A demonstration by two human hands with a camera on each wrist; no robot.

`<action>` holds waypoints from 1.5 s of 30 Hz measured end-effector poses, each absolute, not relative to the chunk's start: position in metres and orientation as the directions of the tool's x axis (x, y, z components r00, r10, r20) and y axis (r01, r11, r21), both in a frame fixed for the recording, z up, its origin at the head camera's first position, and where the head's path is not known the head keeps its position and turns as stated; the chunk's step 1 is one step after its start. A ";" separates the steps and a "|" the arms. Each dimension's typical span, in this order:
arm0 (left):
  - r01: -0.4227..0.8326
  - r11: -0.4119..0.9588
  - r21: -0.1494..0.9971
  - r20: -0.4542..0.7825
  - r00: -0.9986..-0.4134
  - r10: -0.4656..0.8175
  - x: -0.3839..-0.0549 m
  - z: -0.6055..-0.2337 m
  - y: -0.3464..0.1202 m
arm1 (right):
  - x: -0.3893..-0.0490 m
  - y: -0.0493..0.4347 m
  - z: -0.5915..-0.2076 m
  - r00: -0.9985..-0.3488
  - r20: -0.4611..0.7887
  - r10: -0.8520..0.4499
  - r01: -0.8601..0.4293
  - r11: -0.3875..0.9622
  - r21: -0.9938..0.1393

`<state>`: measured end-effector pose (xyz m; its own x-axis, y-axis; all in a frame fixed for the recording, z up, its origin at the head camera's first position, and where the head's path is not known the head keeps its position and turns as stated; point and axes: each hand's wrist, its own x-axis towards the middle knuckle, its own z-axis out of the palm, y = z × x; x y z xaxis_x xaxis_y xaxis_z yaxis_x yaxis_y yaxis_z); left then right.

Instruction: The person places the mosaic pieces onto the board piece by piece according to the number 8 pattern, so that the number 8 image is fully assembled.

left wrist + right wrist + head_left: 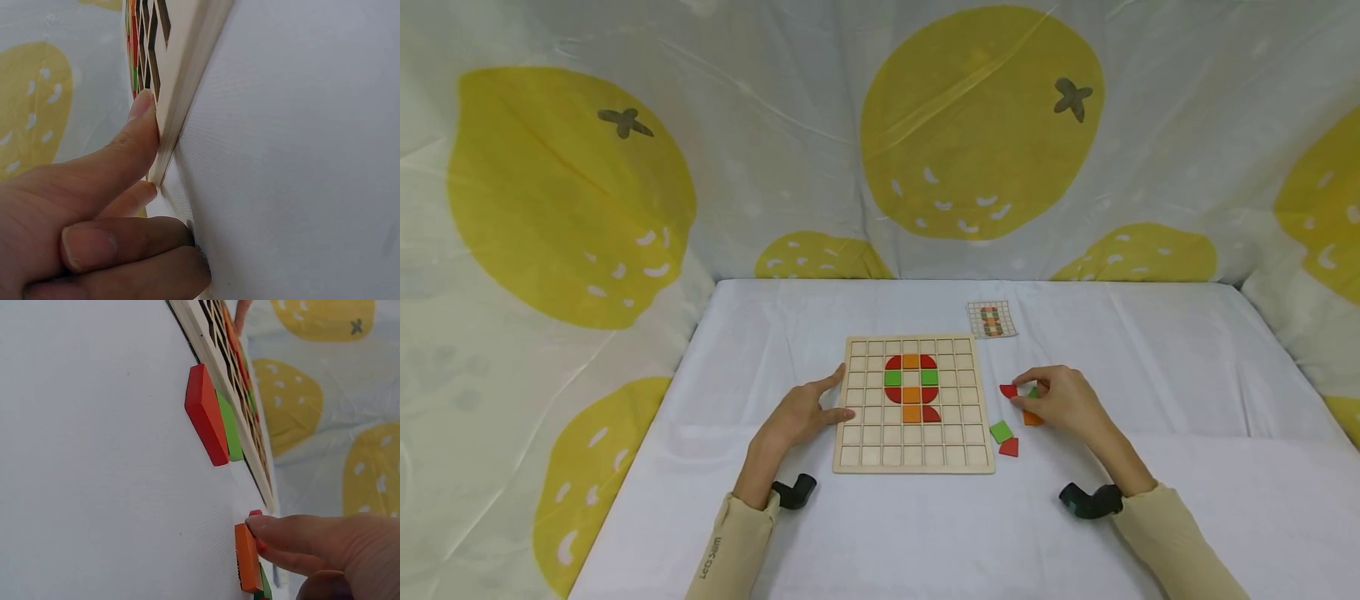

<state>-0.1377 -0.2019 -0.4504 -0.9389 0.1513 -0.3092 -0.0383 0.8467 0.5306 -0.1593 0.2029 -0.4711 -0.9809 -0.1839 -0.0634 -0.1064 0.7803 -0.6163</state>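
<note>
A square wooden grid board [912,457] lies on the white-covered table, with red, orange and green pieces set in its middle cells. My left hand [797,415] rests at its left edge, thumb and index finger extended and touching the rim; the left wrist view shows the other fingers folded. Right of the board, my right hand [1060,402] pinches a red quarter-circle piece [1007,390] between thumb and index finger. Close under that hand are an orange piece [247,559] and a green piece [266,582], partly hidden.
Beside the board's lower right edge lie a green square piece [1001,431] and another red quarter-circle piece [1009,447]. A small pattern card [992,320] sits beyond the board's top right corner. Cloth printed with lemons [977,125] hangs behind and at the sides.
</note>
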 end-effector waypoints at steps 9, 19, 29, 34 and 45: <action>-0.036 0.841 0.540 -0.307 -0.939 0.157 -0.138 -0.450 -0.202 | -0.158 0.202 -0.468 -0.984 -0.041 -0.172 -0.118 0.809 -0.576; -0.035 0.838 0.544 -0.306 -0.939 0.159 -0.139 -0.450 -0.202 | -0.164 0.209 -0.472 -0.945 -0.161 -0.284 -0.099 0.719 -0.688; -0.039 0.843 0.536 -0.309 -0.939 0.154 -0.139 -0.449 -0.201 | -0.164 0.210 -0.473 -0.956 -0.130 -0.264 -0.100 0.709 -0.698; -0.042 0.848 0.528 -0.315 -0.937 0.149 -0.138 -0.448 -0.201 | -0.162 0.203 -0.471 -0.964 -0.070 -0.257 -0.143 0.722 -0.677; -0.045 0.852 0.522 -0.316 -0.938 0.144 -0.137 -0.448 -0.200 | -0.154 0.144 -0.465 -0.923 -0.038 -0.384 -0.214 0.591 -0.778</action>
